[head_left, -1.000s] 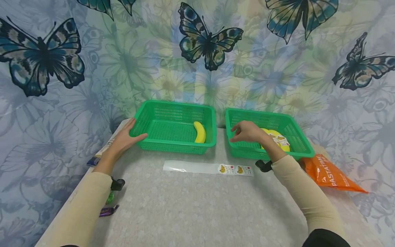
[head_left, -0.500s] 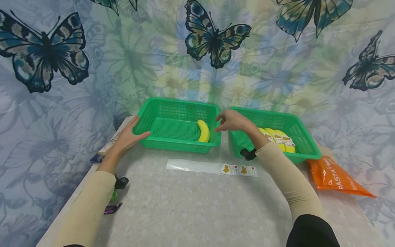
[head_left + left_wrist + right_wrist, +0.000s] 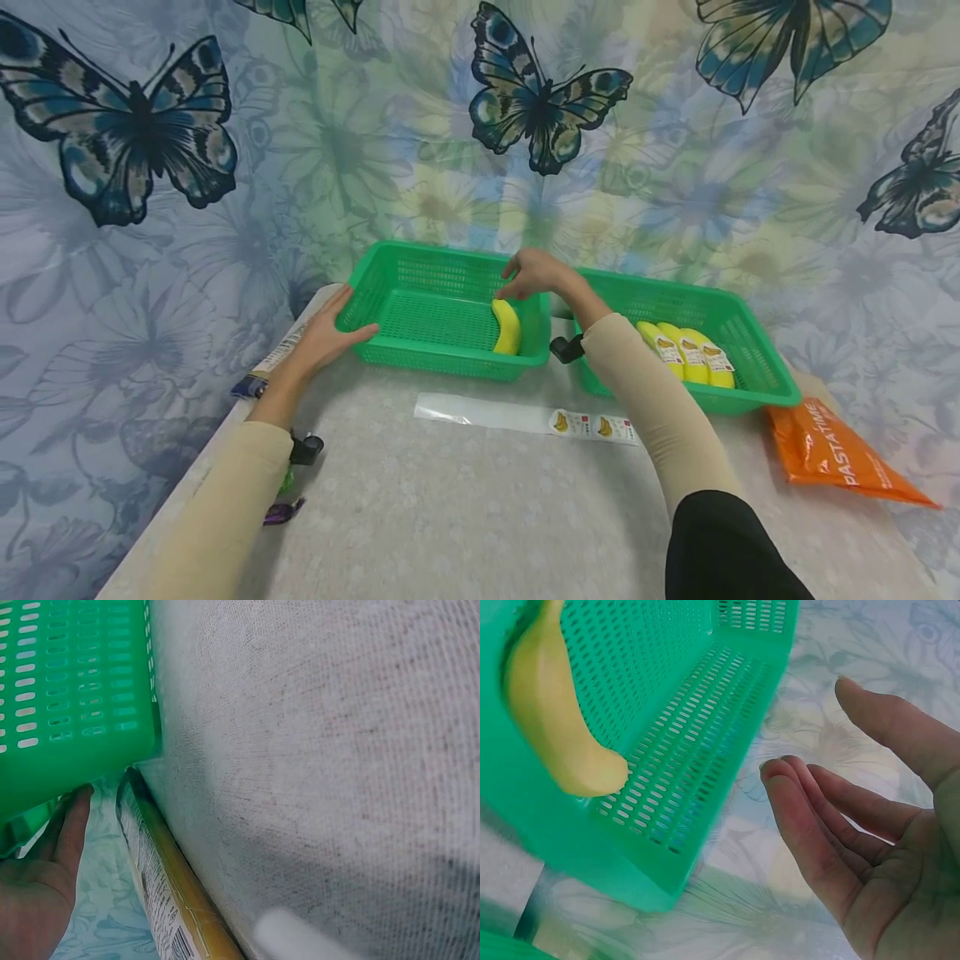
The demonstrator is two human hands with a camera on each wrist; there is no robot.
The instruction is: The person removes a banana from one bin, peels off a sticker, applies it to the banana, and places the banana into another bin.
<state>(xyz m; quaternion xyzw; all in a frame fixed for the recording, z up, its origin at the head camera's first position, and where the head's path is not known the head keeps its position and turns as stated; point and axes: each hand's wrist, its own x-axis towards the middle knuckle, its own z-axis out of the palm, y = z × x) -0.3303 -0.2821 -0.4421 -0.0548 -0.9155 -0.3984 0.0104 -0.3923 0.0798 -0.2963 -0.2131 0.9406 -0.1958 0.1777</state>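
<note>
My left hand (image 3: pixel 321 340) is at the left end of the left green basket (image 3: pixel 431 360), thumb and fingers spread. In the left wrist view its straight fingers (image 3: pixel 71 832) lie against or just beside the basket's wall; contact is hard to tell. One yellow banana (image 3: pixel 507 329) lies at that basket's right end. Over the same end hovers my right hand (image 3: pixel 536 273), close above the banana. The right wrist view shows this hand (image 3: pixel 877 855) holding nothing, thumb apart from loosely bent fingers, with the banana (image 3: pixel 562 720) in the basket beyond it.
Several bananas (image 3: pixel 690 354) with stickers lie in the right green basket (image 3: pixel 675 293). A strip with two banana labels (image 3: pixel 487 414) lies in front. An orange bag (image 3: pixel 840 454) is at the right, a long printed package (image 3: pixel 281 354) at the left edge, a purple item (image 3: pixel 282 512) under my left forearm.
My right hand has moved left, from over the right basket to above the banana in the left one. My left hand has stayed at the left basket. The view has shifted a little.
</note>
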